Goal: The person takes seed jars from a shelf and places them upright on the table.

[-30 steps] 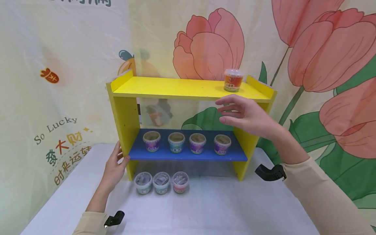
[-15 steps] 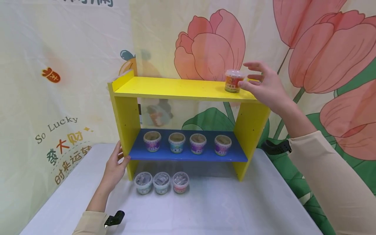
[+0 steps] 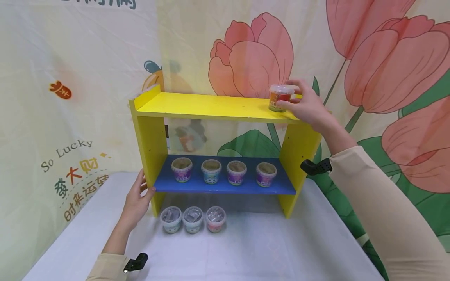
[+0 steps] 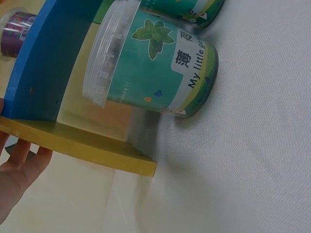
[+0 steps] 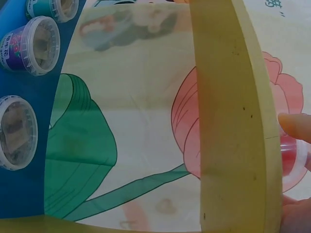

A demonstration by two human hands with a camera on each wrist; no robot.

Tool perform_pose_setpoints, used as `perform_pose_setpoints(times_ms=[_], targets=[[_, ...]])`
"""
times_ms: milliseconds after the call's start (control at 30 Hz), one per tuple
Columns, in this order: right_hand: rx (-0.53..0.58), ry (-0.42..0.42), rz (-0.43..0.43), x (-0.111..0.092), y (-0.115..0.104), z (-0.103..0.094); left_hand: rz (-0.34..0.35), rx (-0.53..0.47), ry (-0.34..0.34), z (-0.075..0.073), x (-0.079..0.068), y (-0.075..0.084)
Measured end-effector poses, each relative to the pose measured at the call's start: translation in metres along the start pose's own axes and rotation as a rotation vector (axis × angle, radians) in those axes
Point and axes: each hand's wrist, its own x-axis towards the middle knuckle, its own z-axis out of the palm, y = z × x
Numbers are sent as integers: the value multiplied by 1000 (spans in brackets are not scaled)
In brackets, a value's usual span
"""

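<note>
At the right end of the yellow top shelf (image 3: 211, 104) stands an orange-red plastic tub (image 3: 276, 95) with a clear lid. My right hand (image 3: 307, 105) holds this tub from its right side, thumb in front and fingers behind it; the right wrist view shows only part of its red side (image 5: 288, 154). My left hand (image 3: 138, 198) grips the left side panel (image 3: 151, 156) of the shelf unit, fingers on the outside and thumb at the corner of the blue lower shelf (image 3: 225, 189).
Several purple and blue tubs (image 3: 236, 172) stand in a row on the blue shelf. Three more tubs (image 3: 193, 219) sit on the white tablecloth (image 3: 246, 249) before the unit; one bears a green mint label (image 4: 146, 68). Behind hangs a flowered cloth (image 3: 186, 47).
My right hand has risen from below the top shelf's edge, passed to the tub's right side and closed in on it. My left hand has stayed on the side panel.
</note>
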Motion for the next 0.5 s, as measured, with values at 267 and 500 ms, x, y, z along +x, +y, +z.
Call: perform_pose_setpoints(times_ms=[267, 500], targets=[[-8, -4, 13, 6, 0, 4, -7, 1, -2, 1, 0, 1], [-43, -2, -8, 9, 2, 8, -39, -2, 2, 1, 0, 5]])
